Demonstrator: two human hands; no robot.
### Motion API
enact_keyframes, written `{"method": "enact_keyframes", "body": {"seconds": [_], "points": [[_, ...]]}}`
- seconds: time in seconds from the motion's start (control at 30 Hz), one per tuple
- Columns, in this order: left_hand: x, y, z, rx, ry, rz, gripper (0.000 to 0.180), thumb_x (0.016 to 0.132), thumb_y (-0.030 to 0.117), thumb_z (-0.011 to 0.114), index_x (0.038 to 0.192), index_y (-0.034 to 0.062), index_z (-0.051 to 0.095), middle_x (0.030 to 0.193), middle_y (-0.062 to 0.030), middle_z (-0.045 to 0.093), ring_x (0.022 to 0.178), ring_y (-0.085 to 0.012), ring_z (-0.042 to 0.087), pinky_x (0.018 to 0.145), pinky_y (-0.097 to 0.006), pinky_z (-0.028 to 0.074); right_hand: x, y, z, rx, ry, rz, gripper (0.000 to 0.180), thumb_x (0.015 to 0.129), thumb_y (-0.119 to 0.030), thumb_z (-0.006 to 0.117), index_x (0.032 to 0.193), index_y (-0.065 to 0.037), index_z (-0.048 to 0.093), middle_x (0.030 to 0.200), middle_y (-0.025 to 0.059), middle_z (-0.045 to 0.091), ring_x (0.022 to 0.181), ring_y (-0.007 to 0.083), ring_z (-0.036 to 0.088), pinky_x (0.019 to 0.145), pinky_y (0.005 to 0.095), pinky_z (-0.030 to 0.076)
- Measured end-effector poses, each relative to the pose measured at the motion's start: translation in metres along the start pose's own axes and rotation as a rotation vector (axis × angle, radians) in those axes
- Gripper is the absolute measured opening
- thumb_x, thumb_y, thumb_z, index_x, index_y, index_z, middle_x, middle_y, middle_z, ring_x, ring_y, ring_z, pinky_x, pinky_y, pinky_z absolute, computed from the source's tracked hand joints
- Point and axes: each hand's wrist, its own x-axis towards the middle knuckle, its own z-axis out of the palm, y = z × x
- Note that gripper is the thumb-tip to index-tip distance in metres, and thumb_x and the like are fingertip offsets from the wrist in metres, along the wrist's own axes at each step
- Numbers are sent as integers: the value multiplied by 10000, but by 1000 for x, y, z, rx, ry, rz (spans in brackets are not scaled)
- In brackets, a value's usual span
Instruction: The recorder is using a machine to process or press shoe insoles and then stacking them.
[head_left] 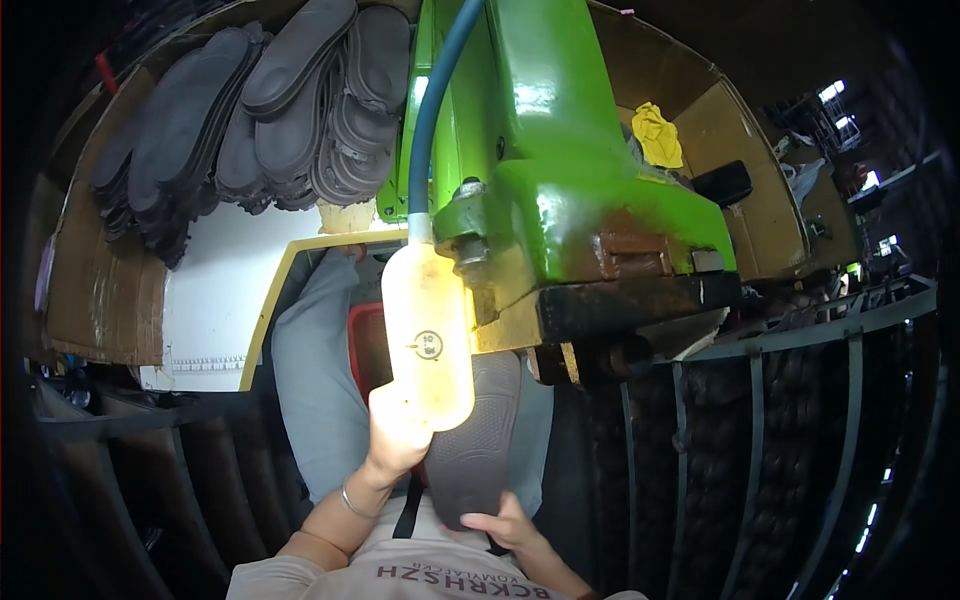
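A dark grey shoe sole [475,440] lies lengthwise in front of my body, its far end under the green machine's head. My right hand [512,522] grips the sole's near end, thumb on top and the other fingers out of sight. Beside the sole's left edge is my left hand [398,440], lit brightly by a glowing oblong lamp [430,300]. The lamp and its glare hide most of that hand's fingers, so whether it touches the sole is unclear. The green machine [560,210] stands just beyond the sole.
Stacked grey soles [290,120] fill the left side, above a white board [215,290] with a yellow edge. A blue cable [432,120] runs up from the lamp. At right is a cardboard box [755,170] with a yellow cloth [657,135]; metal racks [757,440] stand below.
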Motion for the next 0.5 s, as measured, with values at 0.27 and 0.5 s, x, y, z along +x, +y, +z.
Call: {"method": "enact_keyframes", "body": {"seconds": [0.27, 0.5], "points": [[2, 2, 15, -73, -59, -71, 463, 846, -72, 616, 1285, -59, 473, 1162, -100, 610, 1029, -148, 594, 936, -287, 462, -33, -54, -66, 57, 435, -481, 438, 683, -42, 635, 1088, 56, 498, 875, 180, 635, 578, 275, 639, 463, 415, 551], [14, -1, 18, 12, -79, 59, 463, 827, -68, 642, 1268, -12, 511, 1142, -57, 608, 1001, -124, 583, 896, -280, 473, 1, -147, -76, -29, 555, -821, 406, 782, 13, 602, 1170, 59, 494, 1059, 132, 605, 962, 195, 603, 889, 312, 484]]}}
